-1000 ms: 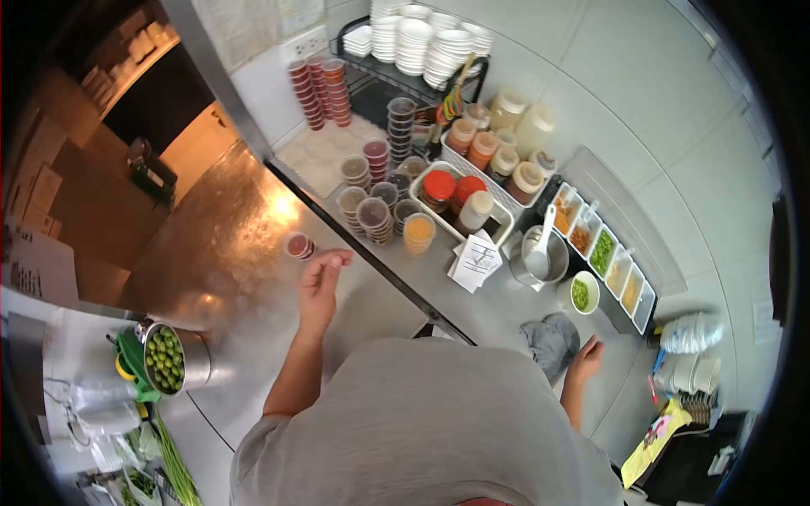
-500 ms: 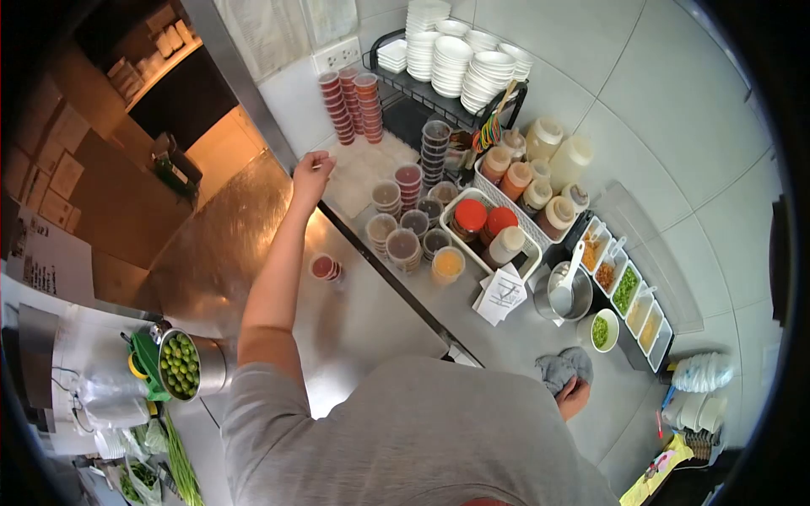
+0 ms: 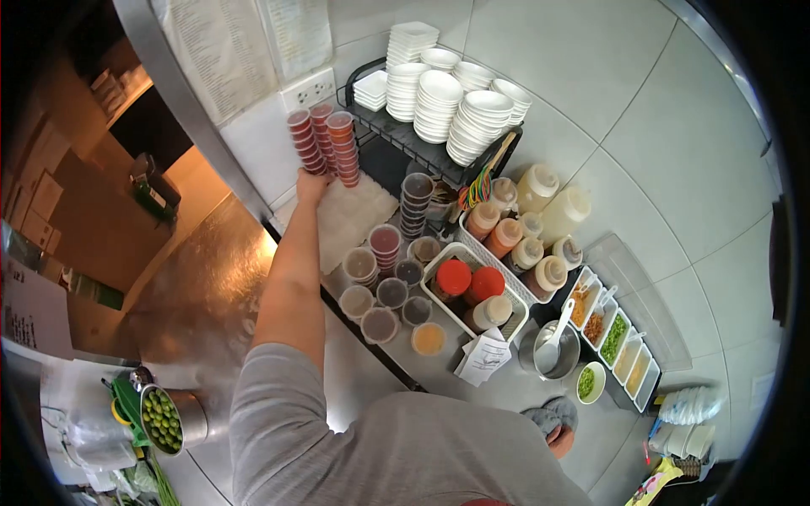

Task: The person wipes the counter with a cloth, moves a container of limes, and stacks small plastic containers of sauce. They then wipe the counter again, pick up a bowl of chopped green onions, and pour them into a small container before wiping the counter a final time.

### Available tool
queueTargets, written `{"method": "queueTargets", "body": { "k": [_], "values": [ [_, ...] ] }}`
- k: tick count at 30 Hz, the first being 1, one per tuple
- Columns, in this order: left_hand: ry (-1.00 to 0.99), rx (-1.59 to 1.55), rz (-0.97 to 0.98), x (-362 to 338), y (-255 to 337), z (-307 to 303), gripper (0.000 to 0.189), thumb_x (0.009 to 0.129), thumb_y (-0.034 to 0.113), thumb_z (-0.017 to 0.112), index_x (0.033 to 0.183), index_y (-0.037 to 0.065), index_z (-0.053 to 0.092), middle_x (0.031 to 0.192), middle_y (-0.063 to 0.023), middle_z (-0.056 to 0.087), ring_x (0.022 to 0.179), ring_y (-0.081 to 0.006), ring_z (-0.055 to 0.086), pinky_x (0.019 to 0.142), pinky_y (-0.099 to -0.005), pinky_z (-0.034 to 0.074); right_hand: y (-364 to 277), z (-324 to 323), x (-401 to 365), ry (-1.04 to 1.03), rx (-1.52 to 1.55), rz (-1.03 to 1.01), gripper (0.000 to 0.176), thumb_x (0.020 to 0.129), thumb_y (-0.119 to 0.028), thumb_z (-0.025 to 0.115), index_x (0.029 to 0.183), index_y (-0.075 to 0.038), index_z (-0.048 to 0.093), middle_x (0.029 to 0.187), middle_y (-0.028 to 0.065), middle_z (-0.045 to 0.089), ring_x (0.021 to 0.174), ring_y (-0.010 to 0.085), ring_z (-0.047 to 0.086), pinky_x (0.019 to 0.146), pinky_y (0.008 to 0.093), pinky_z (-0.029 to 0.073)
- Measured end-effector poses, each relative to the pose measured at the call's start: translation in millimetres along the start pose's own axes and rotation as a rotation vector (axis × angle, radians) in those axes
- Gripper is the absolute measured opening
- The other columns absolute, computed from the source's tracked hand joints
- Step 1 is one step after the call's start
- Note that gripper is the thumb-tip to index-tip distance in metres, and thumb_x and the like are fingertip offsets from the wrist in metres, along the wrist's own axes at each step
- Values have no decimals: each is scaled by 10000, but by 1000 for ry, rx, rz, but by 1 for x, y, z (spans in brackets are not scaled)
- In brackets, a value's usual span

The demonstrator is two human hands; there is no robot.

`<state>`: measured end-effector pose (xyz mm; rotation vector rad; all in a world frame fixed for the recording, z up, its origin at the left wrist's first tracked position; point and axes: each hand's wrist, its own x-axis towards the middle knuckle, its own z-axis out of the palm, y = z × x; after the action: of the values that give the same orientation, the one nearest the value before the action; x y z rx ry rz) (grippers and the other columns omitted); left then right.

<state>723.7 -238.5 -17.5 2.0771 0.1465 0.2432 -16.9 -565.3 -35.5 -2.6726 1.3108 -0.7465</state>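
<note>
My left hand (image 3: 312, 185) reaches to the back left corner, its fingers closed around the bottom of a tall stack of lidded red sauce cups (image 3: 306, 142). Two similar stacks stand close beside it, one with a more orange top (image 3: 342, 145). Under the wrist lies a white cloth (image 3: 354, 215). At the lower right my right hand (image 3: 559, 440), partly hidden by my body, is closed on a grey cloth (image 3: 553, 415) on the counter. More lidded cups of dark, pale and red sauce (image 3: 385, 244) stand in front of the white cloth.
A black rack (image 3: 405, 126) holds stacked white bowls. White baskets contain squeeze bottles (image 3: 504, 238) and red-lidded jars (image 3: 453, 277). To the right are a metal pot (image 3: 548, 352) with a ladle, a bowl of chopped greens (image 3: 591, 382) and topping trays (image 3: 616, 337). Limes (image 3: 162, 420) fill a pot at left.
My left hand has moved from over the counter edge to the base of the red cup stack. The view has shifted. A short red cup stack on the steel counter no longer shows.
</note>
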Motion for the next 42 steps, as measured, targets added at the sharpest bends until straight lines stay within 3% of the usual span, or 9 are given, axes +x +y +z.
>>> {"method": "queueTargets", "body": {
  "k": [10, 19, 23, 27, 30, 42],
  "values": [
    [30, 63, 75, 7, -7, 2, 666, 545, 310, 782, 1071, -1, 517, 967, -205, 638, 919, -341, 617, 781, -384, 477, 30, 22, -12, 4, -85, 46, 288, 898, -245, 453, 959, 24, 535, 861, 211, 513, 819, 397, 477, 728, 453, 366],
    [-323, -237, 164, -37, 13, -20, 323, 628, 123, 733, 914, 12, 633, 895, -81, 672, 795, -174, 627, 713, -303, 479, 20, 15, -9, -53, -111, 87, 287, 907, -240, 439, 931, 37, 511, 861, 213, 507, 830, 399, 476, 724, 451, 365],
    [-521, -286, 136, -62, 10, -14, 277, 646, 121, 725, 874, 30, 597, 823, -25, 617, 754, -139, 583, 691, -280, 469, 16, 15, -8, -15, -107, 57, 266, 908, -221, 442, 937, 35, 509, 883, 216, 515, 846, 397, 480, 738, 445, 374],
    [-497, -206, 147, -91, 25, -13, 273, 642, 122, 715, 867, 21, 600, 833, -42, 622, 777, -141, 584, 700, -274, 464, 9, 10, -5, -18, -91, 69, 249, 904, -211, 448, 933, 30, 508, 876, 215, 516, 843, 399, 480, 740, 446, 374],
    [-474, -7, 186, -103, 31, -11, 373, 600, 201, 750, 893, 15, 611, 842, -101, 661, 774, -205, 623, 705, -316, 477, 4, 4, -1, -44, -81, 64, 239, 899, -207, 453, 920, 25, 504, 851, 213, 508, 827, 403, 475, 727, 453, 369],
    [-540, -21, 266, -109, 24, 6, 437, 558, 173, 769, 944, 31, 620, 886, -118, 665, 832, -231, 634, 749, -324, 478, 11, 9, -3, -21, -88, 12, 244, 900, -205, 445, 933, 30, 504, 866, 216, 503, 832, 405, 475, 722, 460, 369]
  ]
}}
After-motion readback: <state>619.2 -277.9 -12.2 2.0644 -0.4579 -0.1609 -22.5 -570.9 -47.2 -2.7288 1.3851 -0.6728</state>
